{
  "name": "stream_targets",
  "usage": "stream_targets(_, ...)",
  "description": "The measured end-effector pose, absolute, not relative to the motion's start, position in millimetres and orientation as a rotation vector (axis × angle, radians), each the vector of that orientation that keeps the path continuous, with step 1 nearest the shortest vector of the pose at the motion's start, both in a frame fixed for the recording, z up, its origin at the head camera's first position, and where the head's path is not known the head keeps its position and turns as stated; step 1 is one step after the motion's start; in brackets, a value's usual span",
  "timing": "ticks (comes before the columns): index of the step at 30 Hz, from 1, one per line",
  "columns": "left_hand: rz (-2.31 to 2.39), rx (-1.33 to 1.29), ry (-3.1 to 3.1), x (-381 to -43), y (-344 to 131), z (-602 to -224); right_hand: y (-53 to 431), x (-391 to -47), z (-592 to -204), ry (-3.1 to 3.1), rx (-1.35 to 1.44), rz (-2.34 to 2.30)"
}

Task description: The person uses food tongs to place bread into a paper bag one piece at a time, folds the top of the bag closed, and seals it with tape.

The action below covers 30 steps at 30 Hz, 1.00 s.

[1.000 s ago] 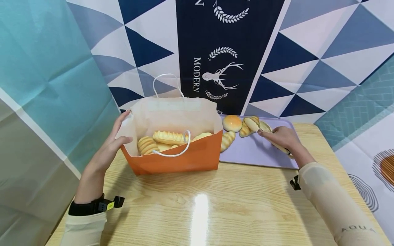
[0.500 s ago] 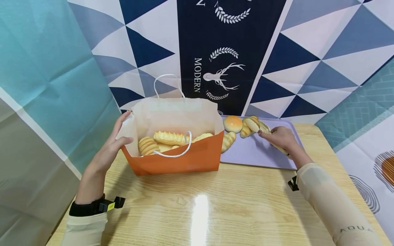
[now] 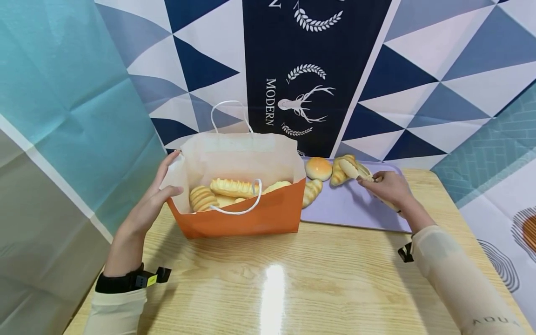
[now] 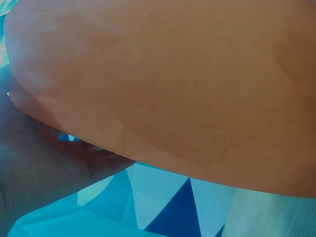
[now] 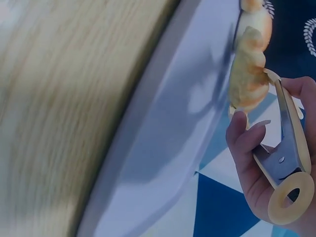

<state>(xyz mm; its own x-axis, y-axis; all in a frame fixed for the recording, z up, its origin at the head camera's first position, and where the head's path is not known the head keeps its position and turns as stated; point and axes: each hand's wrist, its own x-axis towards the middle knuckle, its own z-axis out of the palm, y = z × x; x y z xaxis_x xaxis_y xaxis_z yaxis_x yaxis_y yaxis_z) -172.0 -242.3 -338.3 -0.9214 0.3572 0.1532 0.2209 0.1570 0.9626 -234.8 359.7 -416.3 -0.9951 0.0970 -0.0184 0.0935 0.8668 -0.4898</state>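
My left hand [image 3: 148, 200] holds the left edge of an orange paper bag [image 3: 238, 223], thumb inside the rim and fingers outside. In the left wrist view the bag's side [image 4: 173, 98] fills most of the picture. Inside the bag lie several breads, among them a long ridged roll [image 3: 232, 187] and a striped bun [image 3: 203, 199]. My right hand [image 3: 390, 188] grips beige-and-metal tongs [image 5: 282, 158]. The tongs' tips sit at either side of a croissant [image 5: 249, 71], over the far part of the lilac tray [image 3: 339, 209].
A round glazed bun [image 3: 318, 169] and another croissant [image 3: 311, 193] lie on the tray beside the bag's right side. White cord handles [image 3: 238, 212] stand at the bag's front and back. A patterned cloth wall [image 3: 310, 46] rises behind the wooden table [image 3: 217, 288].
My right hand, the tongs and the croissant have shifted slightly to the right, and more of the croissant shows. My left hand keeps its hold on the bag.
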Motion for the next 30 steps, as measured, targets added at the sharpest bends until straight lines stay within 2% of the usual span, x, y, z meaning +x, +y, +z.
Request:
stream_targets(14,1.832,0.544,2.368,-171,-241,-338,350,-221,-373,-2.981,-0.074,0.807)
stream_targets(30,1.833,0.548,2.358,-171,-240,-337,289,-202,-298,-2.842,0.093,0.881)
